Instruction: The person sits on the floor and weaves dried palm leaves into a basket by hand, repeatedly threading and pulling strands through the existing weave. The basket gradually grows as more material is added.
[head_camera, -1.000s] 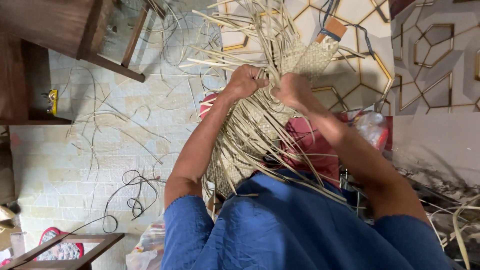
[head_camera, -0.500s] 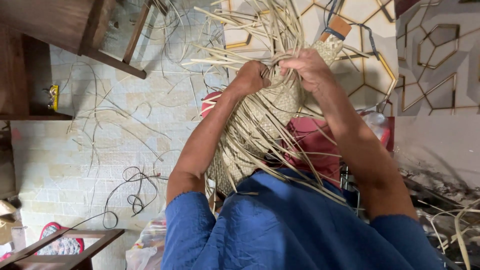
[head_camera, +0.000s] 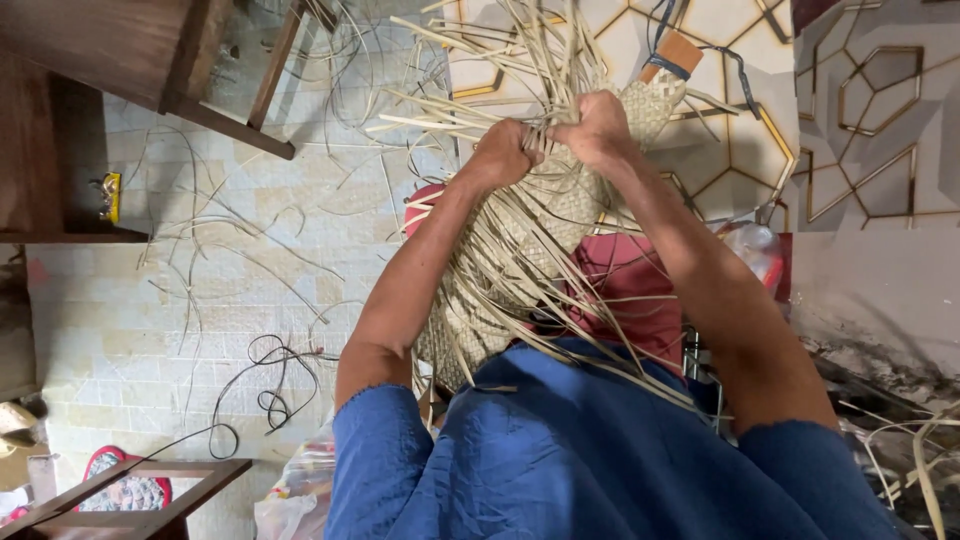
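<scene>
— What is the piece in hand?

— A half-finished woven mat (head_camera: 520, 250) of pale straw-coloured strips, its plaited body running from the person's lap to the far centre, loose unwoven ends fanning out at the far edge and trailing over the blue garment (head_camera: 600, 450).

— And the hands?

— The left hand (head_camera: 500, 155) is closed around a bunch of strips at the far end of the weave. The right hand (head_camera: 600, 128), just beside it, is also clenched on strips (fingers curled under, largely hidden).

— Surroundings?

— Stray strips on the tiled floor (head_camera: 200, 300) at left, a dark cord (head_camera: 265, 385) nearer.
</scene>
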